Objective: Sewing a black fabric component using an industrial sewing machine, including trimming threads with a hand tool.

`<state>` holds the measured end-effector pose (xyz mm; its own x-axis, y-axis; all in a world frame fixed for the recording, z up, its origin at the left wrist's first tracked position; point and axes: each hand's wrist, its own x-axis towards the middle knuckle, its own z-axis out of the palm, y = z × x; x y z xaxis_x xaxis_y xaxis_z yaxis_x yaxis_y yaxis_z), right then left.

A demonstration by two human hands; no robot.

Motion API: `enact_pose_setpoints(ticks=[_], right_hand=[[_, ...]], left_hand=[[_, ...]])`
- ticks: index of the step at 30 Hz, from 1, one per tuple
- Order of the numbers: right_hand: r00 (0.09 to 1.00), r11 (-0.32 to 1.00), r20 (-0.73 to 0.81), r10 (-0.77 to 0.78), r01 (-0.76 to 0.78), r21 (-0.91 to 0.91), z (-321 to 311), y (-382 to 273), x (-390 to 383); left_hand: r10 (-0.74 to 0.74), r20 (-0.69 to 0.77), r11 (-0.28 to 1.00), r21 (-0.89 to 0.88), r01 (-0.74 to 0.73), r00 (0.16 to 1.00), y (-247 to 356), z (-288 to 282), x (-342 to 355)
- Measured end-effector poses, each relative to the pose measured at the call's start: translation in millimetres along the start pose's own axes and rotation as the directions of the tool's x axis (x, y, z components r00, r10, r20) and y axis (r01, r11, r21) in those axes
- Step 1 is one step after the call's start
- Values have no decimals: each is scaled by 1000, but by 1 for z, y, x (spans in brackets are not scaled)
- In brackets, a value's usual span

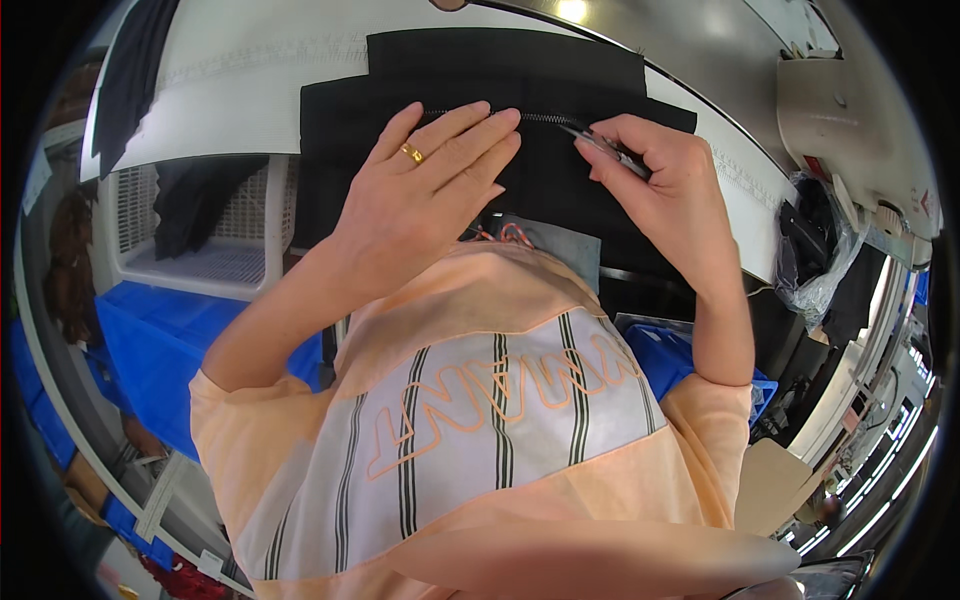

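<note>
A piece of black fabric (500,60) with a stepped outline lies spread on the white table. Across it runs a line of white zigzag stitching (547,119), partly covered by my fingers. My left hand (430,175), wearing a gold ring, rests flat on the fabric with its fingers stretched out, the tips by the stitching. Between thumb and fingers, my right hand (665,175) holds small metal thread snips (612,150). Their pointed tip is at the right end of the visible stitching; the grip hides part of them.
Another dark fabric piece (135,80) hangs over the table's left edge. Below it stand a white plastic basket (200,278) with dark cloth inside and a blue bin (150,350). A beige machine (850,120) and a clear plastic bag (808,290) of dark material are at right.
</note>
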<state>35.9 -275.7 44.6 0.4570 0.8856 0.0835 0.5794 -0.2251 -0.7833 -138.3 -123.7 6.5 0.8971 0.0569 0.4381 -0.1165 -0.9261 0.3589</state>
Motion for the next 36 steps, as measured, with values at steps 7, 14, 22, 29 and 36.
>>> enact_pose_setpoints(ticks=[7, 14, 22, 29, 36], right_hand=[[942, 977, 274, -191, 156, 145, -1, 2, 17], [879, 922, 477, -17, -171, 348, 7, 2, 35], [955, 898, -292, 57, -177, -402, -84, 51, -4], [953, 875, 17, -303, 285, -391, -18, 30, -14], [844, 567, 258, -471, 513, -645, 13, -2, 8]], left_hand=[[-65, -4, 971, 230, 64, 998, -4, 11, -21], [-50, -28, 974, 220, 55, 998, -8, 14, -23], [-68, 12, 977, 204, 64, 998, -4, 11, -21], [-98, -24, 989, 111, 100, 995, -6, 12, -22], [-66, -10, 993, 96, 67, 998, -8, 8, -22]])
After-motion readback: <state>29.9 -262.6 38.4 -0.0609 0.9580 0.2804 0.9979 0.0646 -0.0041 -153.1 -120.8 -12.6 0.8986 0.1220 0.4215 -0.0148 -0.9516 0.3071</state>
